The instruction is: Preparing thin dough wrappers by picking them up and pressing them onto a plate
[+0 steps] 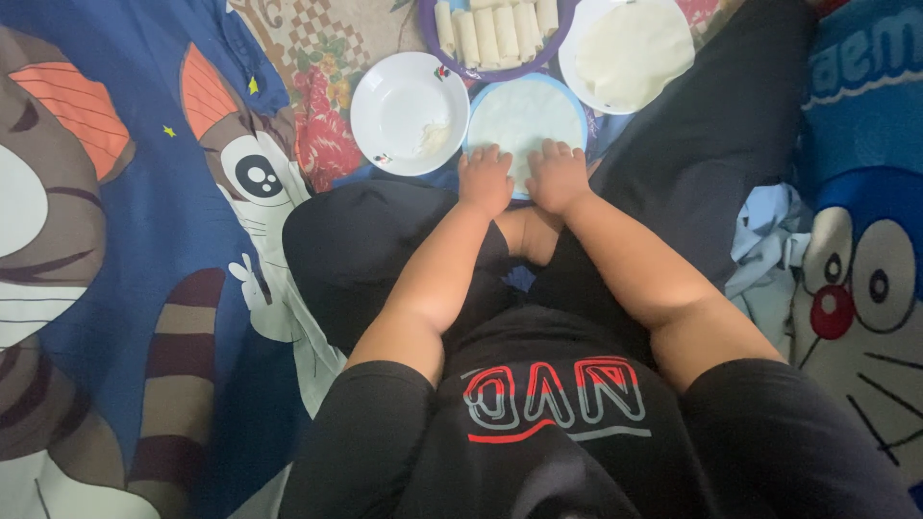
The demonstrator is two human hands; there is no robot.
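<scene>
Both forearms reach forward. The left hand [485, 179] and right hand [557, 177] lie side by side, fingers curled down on the near edge of a pale round wrapper [524, 113], pressing rather than clenching it. The wrapper lies on a blue-rimmed plate [577, 108] on the patterned cloth [135, 240]. Left stands a white bowl [409, 111]; beyond, a purple plate of rolls [494, 31] and a stack of wrappers [630, 48].
</scene>
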